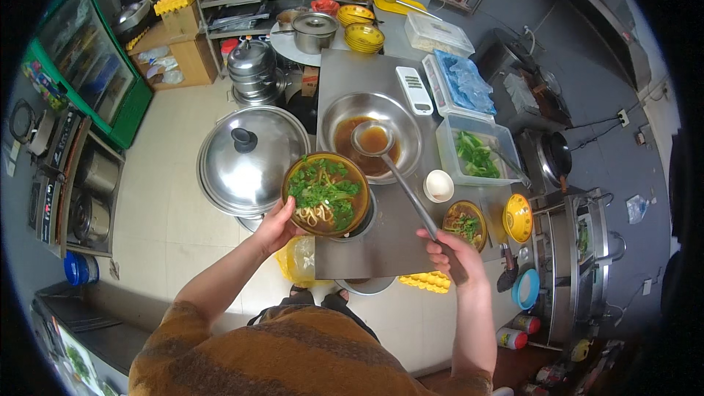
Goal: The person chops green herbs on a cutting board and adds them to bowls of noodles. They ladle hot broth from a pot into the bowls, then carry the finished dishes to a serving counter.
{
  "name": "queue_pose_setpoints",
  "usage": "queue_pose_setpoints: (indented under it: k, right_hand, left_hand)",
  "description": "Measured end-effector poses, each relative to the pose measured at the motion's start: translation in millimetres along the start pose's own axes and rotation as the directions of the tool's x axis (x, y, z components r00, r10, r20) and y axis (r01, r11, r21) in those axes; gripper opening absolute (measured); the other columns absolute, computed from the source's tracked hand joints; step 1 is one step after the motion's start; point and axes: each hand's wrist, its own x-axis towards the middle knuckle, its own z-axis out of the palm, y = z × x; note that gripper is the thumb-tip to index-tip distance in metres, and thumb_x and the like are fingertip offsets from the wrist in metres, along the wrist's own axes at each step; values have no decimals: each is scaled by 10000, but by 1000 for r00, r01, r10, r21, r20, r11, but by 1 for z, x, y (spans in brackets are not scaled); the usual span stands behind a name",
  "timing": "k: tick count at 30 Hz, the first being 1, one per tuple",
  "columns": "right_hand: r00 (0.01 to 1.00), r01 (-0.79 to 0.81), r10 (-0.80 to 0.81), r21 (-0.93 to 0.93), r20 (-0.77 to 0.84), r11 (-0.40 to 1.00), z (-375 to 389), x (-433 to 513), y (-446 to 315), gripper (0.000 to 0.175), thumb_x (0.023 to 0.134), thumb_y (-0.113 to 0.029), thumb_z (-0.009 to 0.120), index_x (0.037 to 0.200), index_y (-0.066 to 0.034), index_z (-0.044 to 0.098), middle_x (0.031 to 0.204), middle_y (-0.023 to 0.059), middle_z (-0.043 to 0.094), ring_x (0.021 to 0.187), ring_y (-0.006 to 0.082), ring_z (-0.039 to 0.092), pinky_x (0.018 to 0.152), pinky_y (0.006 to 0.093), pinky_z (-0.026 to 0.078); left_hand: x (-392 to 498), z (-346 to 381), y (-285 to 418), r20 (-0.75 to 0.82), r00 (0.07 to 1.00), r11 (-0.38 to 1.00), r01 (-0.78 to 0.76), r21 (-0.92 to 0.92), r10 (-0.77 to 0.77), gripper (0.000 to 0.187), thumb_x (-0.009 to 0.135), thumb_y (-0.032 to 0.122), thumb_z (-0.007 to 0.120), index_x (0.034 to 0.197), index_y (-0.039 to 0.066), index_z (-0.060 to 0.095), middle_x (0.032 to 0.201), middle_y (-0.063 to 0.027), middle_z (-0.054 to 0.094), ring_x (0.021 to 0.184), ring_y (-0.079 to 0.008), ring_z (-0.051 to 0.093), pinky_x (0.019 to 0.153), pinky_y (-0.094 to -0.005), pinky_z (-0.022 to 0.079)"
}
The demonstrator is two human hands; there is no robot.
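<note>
My left hand (279,225) grips the near left rim of a bowl of noodle soup (328,195), with chopped green herbs spread over the noodles and brown broth. My right hand (452,250) is closed around the handle of a metal ladle (374,138). The ladle's cup, holding brown broth, is over a wide stainless steel basin (408,121) with more of that liquid inside. Close to my right hand stands a second bowl of herb-topped food (466,225). A small white bowl (439,186) sits between that bowl and the basin.
Left of the basin is a large pot with a domed steel lid (253,159). A clear plastic tub (477,176) of green vegetables stands right of the basin, behind a yellow bowl (517,218). Stacked yellow bowls (364,37) and a lidded steel pot (314,33) are farther back.
</note>
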Motion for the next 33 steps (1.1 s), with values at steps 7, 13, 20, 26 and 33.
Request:
queue_pose_setpoints:
  k: [7,13,20,26,33]
  right_hand:
    - [992,77,-92,-158,-89,984,37,-71,-17,399,929,-217,496,1204,70,520,684,6,453,492,51,414,394,164,284]
    - [975,46,-91,-219,-201,975,52,-102,-4,390,915,-227,530,1181,57,552,661,16,470,477,71,410,395,192,293]
    - [950,32,-176,-480,-257,877,51,-108,25,314,925,-160,543,1183,19,560,661,27,514,471,90,444,415,212,343]
    - [919,22,-319,-775,-233,632,59,-115,25,306,925,-104,535,1201,28,525,661,20,529,489,76,467,434,204,382]
    - [942,177,-273,-399,-197,900,34,-79,1,365,940,-192,512,1225,36,515,667,26,527,472,86,462,422,200,356]
  left_hand:
    - [25,8,0,8,1000,1000,4,-10,-4,557,956,397,476,1409,172,243,1327,-58,467,1152,-210,538,922,-408,493]
    - [46,21,-5,42,999,1000,-16,26,15,577,955,437,450,1413,152,247,1357,-77,453,1198,-248,507,949,-452,473]
    - [60,26,-7,70,998,1000,-1,30,-1,578,956,438,441,1415,151,238,1356,-93,454,1194,-261,514,957,-469,469]
    - [66,23,-8,81,997,1000,-4,-3,4,582,947,450,450,1406,149,257,1359,-91,455,1202,-269,508,965,-490,459]
    - [67,15,-10,77,997,999,-6,-32,9,523,973,395,428,1403,150,259,1330,-82,483,1162,-252,541,932,-459,489]
